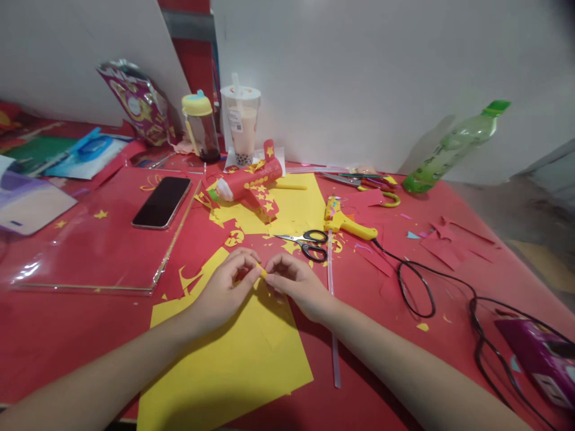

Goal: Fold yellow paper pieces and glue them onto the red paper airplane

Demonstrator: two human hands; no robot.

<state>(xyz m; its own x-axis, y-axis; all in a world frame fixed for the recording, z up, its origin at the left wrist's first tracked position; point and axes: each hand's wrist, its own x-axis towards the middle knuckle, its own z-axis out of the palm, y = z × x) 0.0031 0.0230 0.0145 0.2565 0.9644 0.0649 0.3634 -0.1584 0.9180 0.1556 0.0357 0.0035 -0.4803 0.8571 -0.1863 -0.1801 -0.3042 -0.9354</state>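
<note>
My left hand (233, 278) and my right hand (296, 284) meet above a large yellow paper sheet (238, 353). Fingertips of both pinch a small piece of yellow paper (263, 273), mostly covered by the fingers. Just beyond my right hand lie scissors (309, 242) with black handles. A yellow glue gun (345, 222) rests on its side, a clear glue stick (335, 347) reaching from it toward me. Farther back, a red paper-covered model plane (254, 182) with yellow stars sits on more yellow paper (305, 206).
A phone (162, 202) lies on a clear plastic sleeve (99, 257) at left. Behind stand a snack bag (137, 105), a yellow-lidded bottle (202, 129) and a milk tea cup (241, 126). A green bottle (453, 146) leans against the wall. The cord (431, 266) runs toward a purple power strip (534, 353).
</note>
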